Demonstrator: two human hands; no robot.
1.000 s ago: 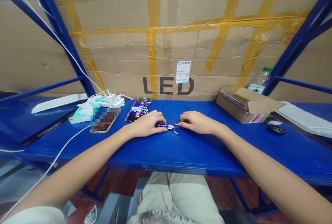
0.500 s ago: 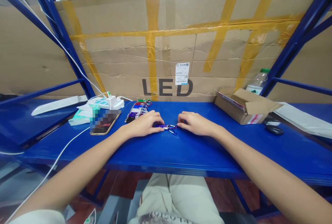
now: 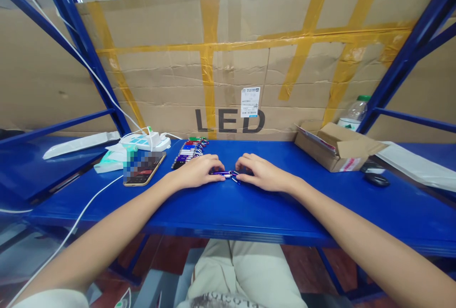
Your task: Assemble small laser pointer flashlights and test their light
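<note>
My left hand (image 3: 204, 171) rests low over the blue tabletop, thumb and fingers closed on a slim purple-and-silver keychain tube (image 3: 223, 174). A small carabiner clip (image 3: 235, 179) hangs off the tube's right end and lies near the table surface. My right hand (image 3: 261, 172), with curled fingers, has its thumb and fingertips at that clip; the exact grip is partly hidden. Beyond my left hand, a row of similar keychain tubes (image 3: 185, 152) in green, red, white, blue and black lies side by side, carabiners toward the right.
Left on the table (image 3: 228, 213) are a phone (image 3: 151, 168), a tissue pack (image 3: 110, 159) and a white power strip (image 3: 156, 142) with cables. At right stand an open cardboard box (image 3: 327, 149), a black mouse (image 3: 376, 179) and a bottle (image 3: 356, 110). A tall cardboard sheet (image 3: 160, 84) forms the back.
My right hand has shifted left, and its fingertips now meet the carabiner end of the tube. My left hand stays nearly in place, holding the tube.
</note>
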